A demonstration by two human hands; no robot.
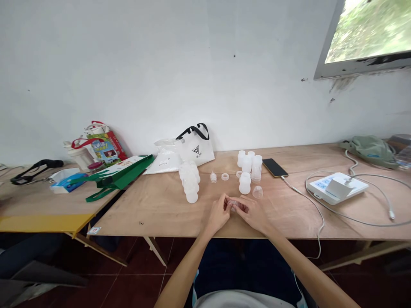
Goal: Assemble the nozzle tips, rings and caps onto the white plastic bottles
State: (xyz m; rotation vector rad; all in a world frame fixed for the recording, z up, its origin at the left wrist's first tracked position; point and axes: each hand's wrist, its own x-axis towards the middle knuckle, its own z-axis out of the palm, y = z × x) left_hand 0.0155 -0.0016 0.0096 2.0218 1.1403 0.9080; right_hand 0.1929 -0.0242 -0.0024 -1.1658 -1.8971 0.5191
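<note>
My left hand (220,212) and my right hand (250,211) meet near the table's front edge. Between their pinched fingertips is a small translucent plastic piece (233,207), mostly hidden. Just beyond my right hand are a clear domed cap (257,192) and a rounded, milky-white bottle (245,184). More such bottles (246,162) cluster behind it, with a ring beside them. A row of milky-white bottles (190,184) stands to the left of my hands. Farther back, a bottle nipple in a collar (213,176) sits beside a loose clear ring (225,176).
A white bag with black handles (195,147) and a plastic package (164,159) lie against the wall. To the right are a phone (275,167) on a cable, a white power strip (337,188) and a green cap (370,150). A green bag (123,173) bridges the left table gap.
</note>
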